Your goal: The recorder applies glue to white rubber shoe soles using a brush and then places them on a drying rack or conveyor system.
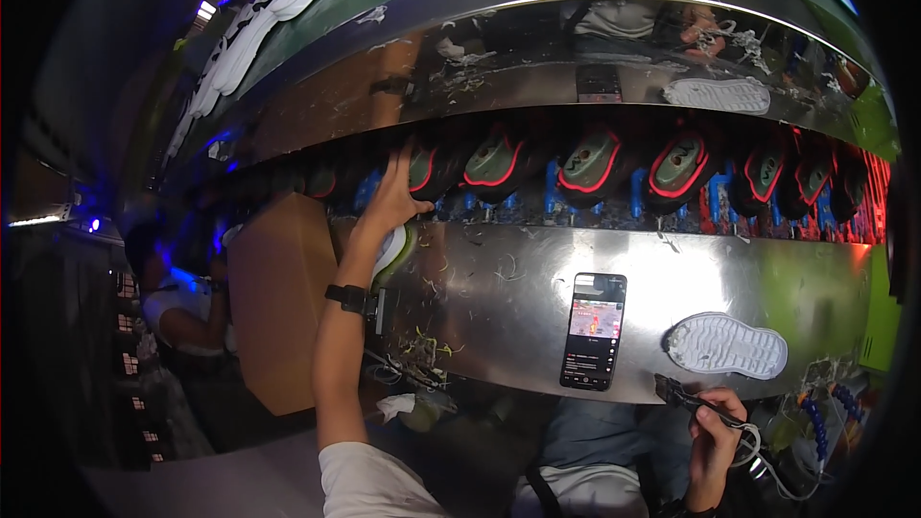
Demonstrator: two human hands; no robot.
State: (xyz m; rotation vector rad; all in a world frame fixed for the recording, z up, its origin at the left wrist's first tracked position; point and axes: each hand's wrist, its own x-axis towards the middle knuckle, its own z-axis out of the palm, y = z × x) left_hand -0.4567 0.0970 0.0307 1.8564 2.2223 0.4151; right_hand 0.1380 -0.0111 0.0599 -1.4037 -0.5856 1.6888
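Note:
My left hand [389, 200] reaches to the row of red-edged, grey-green-topped dark shapes. Its fingers stretch up beside one shape [421, 169], thumb spread apart near its lower end; whether they grip it is unclear. Just below that hand, a white and yellow-green curved piece [395, 254] lies partly hidden by my wrist. My right hand [714, 434] is closed on a black corded hand tool [683, 395] at the near edge of the metal bench. A white shoe sole [727, 345] rests on the bench beyond the tool.
A phone [592, 331] with a lit screen lies on the metal bench [499, 307]. Left of my forearm stands a brown carton [283, 312]. Trimmed scraps [422, 360] litter the front edge. Another person [182, 307] is at the far left. White shoe pieces [254, 29] line the upper left.

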